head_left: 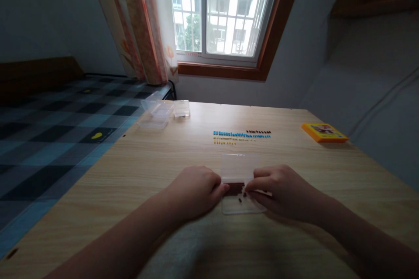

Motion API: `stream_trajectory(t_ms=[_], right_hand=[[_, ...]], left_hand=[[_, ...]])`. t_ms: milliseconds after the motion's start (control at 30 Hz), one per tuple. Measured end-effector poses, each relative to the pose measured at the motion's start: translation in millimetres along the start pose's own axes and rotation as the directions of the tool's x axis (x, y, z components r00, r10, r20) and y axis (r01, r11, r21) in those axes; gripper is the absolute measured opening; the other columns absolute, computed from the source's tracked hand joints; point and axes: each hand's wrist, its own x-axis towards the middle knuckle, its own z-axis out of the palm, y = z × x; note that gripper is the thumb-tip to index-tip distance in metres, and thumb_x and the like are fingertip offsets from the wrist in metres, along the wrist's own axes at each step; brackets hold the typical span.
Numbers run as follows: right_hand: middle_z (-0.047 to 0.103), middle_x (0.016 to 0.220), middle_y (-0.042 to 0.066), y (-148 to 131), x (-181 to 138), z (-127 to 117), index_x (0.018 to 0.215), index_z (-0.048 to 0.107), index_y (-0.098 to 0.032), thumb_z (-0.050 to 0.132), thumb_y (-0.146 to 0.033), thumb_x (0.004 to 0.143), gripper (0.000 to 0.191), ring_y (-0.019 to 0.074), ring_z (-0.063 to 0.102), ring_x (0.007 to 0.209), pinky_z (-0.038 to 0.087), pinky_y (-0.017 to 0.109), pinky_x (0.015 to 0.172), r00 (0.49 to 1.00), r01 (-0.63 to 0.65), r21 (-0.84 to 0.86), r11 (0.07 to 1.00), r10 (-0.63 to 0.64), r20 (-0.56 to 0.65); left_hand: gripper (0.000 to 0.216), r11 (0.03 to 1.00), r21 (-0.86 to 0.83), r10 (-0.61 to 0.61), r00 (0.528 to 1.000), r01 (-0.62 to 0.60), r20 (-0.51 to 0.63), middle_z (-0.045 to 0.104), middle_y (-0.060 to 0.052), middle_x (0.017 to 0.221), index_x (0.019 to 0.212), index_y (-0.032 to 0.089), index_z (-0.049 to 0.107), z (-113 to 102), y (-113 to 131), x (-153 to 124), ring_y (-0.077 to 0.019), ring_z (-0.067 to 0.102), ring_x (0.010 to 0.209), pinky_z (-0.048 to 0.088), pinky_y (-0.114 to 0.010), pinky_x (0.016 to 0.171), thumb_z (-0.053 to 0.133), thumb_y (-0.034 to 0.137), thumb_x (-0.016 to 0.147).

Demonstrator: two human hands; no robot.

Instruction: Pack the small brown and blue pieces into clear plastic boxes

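Note:
A small clear plastic box (240,207) with its lid (236,165) folded open lies on the wooden table (150,161) right in front of me. Dark brown beads (234,188) lie inside it. My left hand (194,192) is curled with its fingertips at the box's left edge. My right hand (281,192) pinches at the beads from the right side. Further back, tiny beads sit in rows: blue ones (240,134), dark ones (258,131) and yellow ones (224,141).
Two more clear boxes (159,113) (181,108) stand at the table's far left corner. A yellow flat box (324,132) lies at the far right. A bed with a checked cover (59,130) runs along the left. A window and curtain are behind.

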Motion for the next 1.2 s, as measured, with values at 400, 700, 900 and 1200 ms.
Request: stream_trajectory(t_ms=[400,700,900,1200], right_hand=[[0.064,0.073,0.000,-5,-1,3,0.085,0.073,-0.023,0.053,-0.021,0.092,0.022,0.0108,0.053,0.062,0.031,0.026,0.059,0.999,0.026,0.006,1.000,-0.027,0.034],[0.065,0.075,0.000,-3,-1,4,0.094,0.074,-0.024,0.053,-0.020,0.092,0.022,0.0111,0.055,0.064,0.032,0.026,0.060,0.999,0.016,0.023,1.000,-0.017,0.030],[0.062,0.072,-0.001,-2,-1,7,0.078,0.069,-0.021,0.053,-0.018,0.090,0.020,0.0098,0.051,0.062,0.031,0.025,0.060,0.998,0.044,0.007,0.999,-0.044,0.041],[0.062,0.073,-0.002,0,-1,6,0.083,0.071,-0.022,0.054,-0.018,0.089,0.018,0.0099,0.052,0.062,0.031,0.025,0.060,0.999,0.040,0.034,0.999,-0.041,0.035]], left_hand=[[0.043,1.000,0.008,-0.002,1.000,0.002,0.009,0.071,-0.007,0.072,0.073,0.019,0.073,0,0,0,-0.0201,0.061,0.063,0.035,-0.030,0.056,0.044,0.041,0.096],[0.043,1.000,0.022,-0.005,1.000,0.005,0.020,0.072,-0.007,0.072,0.075,0.020,0.074,-3,2,0,-0.0202,0.060,0.063,0.036,-0.030,0.057,0.043,0.041,0.096],[0.043,1.000,0.010,0.000,1.000,0.000,0.015,0.071,-0.007,0.072,0.074,0.019,0.073,0,0,0,-0.0193,0.060,0.062,0.035,-0.030,0.056,0.044,0.041,0.096],[0.042,1.000,0.024,-0.001,1.000,0.000,0.016,0.072,-0.006,0.071,0.074,0.019,0.074,-2,2,0,-0.0191,0.059,0.060,0.032,-0.029,0.053,0.045,0.039,0.096]])
